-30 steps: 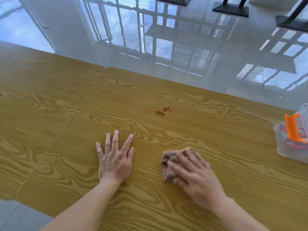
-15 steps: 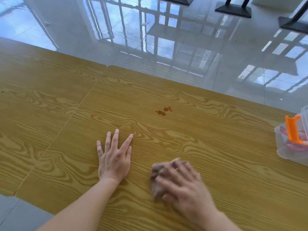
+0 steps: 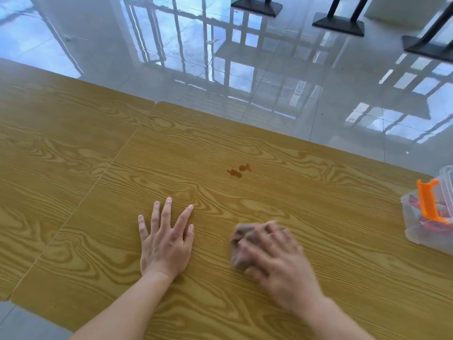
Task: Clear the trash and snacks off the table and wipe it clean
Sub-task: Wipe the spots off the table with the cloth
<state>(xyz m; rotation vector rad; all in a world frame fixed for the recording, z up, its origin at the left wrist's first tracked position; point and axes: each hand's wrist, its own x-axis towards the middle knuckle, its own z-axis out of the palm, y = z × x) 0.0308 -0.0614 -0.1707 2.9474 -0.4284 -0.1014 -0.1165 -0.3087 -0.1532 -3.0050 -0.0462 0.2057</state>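
A brownish cloth [image 3: 241,244] is pressed to the table [image 3: 318,217] under the blurred right hand [image 3: 277,256], whose fingers seem closed over it, while the left hand [image 3: 166,238] is laid flat and spread, nothing held. The brown stain [image 3: 238,170] beyond the cloth could be missed or merely smeared if strokes stay short, and the plastic box [image 3: 426,222] right of the cloth could be knocked by a wide sweep.

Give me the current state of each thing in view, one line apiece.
left hand: empty, flat on the table, fingers spread.
right hand: pressed on the cloth, motion-blurred.
cloth: bunched under the right hand, on the table.
stain: two reddish-brown spots, unwiped, beyond the cloth.
table: wood-grain top, stain not yet wiped.
plastic container: clear, orange latch, at the right edge; lid state unclear.
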